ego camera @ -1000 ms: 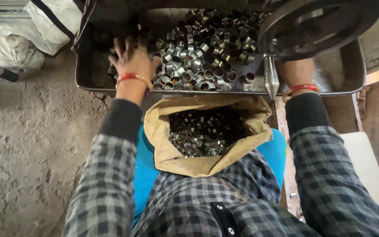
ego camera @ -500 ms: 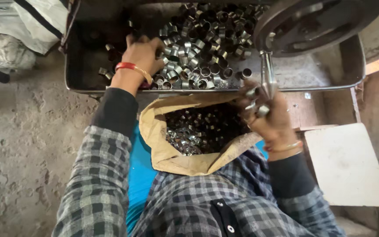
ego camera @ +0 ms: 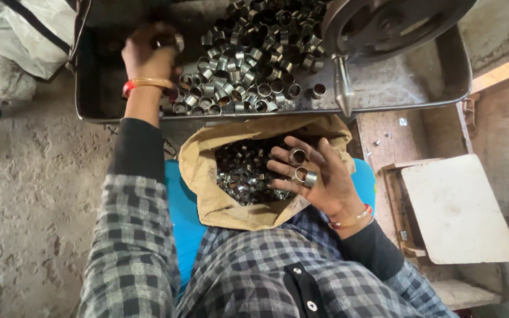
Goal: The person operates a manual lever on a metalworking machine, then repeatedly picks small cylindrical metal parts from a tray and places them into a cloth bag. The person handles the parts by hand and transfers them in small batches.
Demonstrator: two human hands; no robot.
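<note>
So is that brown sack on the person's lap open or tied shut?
Open. The brown sack has its mouth spread wide, showing metal rings inside, with the right hand held over it.

The left hand (ego camera: 148,56) is motion-blurred at the fingers, so whether it grips a ring (ego camera: 178,41) cannot be told. The top edge cuts off the metal tray (ego camera: 455,70), the heap of rings (ego camera: 248,65) and the dark wheel (ego camera: 396,23). The sack (ego camera: 207,176) walls hide most of its contents. Small bits (ego camera: 384,138) on the wooden board are too small to identify.
</note>
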